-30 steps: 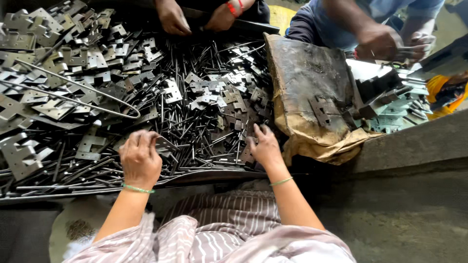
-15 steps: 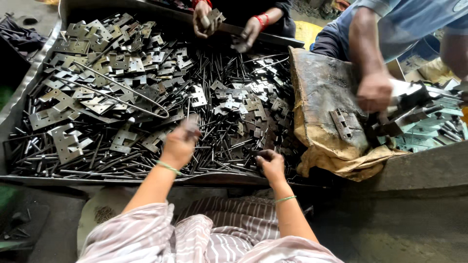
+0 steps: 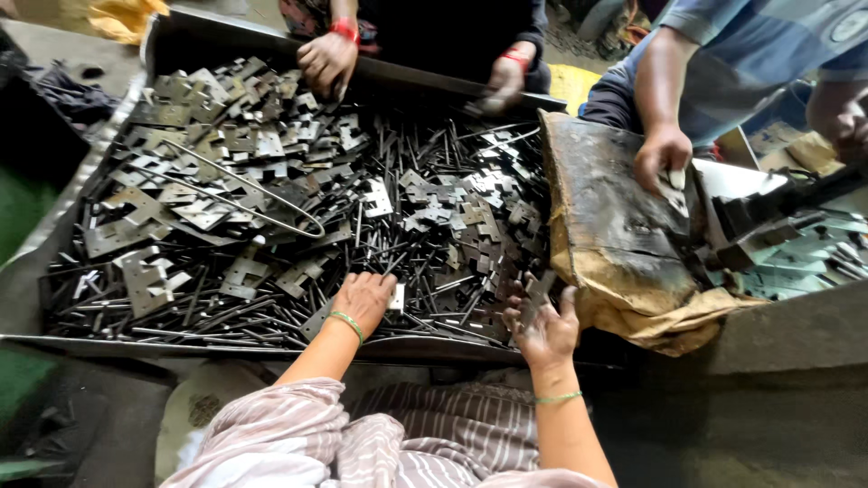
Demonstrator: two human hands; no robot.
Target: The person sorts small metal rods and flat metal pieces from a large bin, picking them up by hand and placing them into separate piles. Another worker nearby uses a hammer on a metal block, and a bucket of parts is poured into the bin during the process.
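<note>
Head view looks down on a wide, shallow metal tray point(image 3: 54, 271) heaped with flat grey stamped metal plates point(image 3: 226, 181), notched and angular, mixed with thin dark steel pins point(image 3: 398, 181) lying criss-cross. At the near edge of the heap the left hand point(image 3: 364, 301) rests palm down, its fingers curled around a small pale plate point(image 3: 396, 296) that shows beside the thumb. A green bangle point(image 3: 346, 323) circles that wrist. Just to the right, the right hand point(image 3: 545, 327) is raised at the tray's near right corner, fingers pinching a dark flat plate piece point(image 3: 537, 294) held upright; how firmly it grips cannot be told. A long bent wire loop point(image 3: 244, 192) lies across the plates on the left half of the heap. Striped pinkish-white cloth point(image 3: 298, 447) covers the person's arms and lap below the tray. Right of the tray a stained, greasy brown sack point(image 3: 615, 235) drapes over the edge, crumpled and stiff-looking. A co-worker's hand point(image 3: 663, 155) presses on its top, beside a dark metal machine part point(image 3: 759, 230). At the far rim two more hands, point(image 3: 325, 61) and point(image 3: 504, 83), with red bands at the wrists, reach into the pile.
</note>
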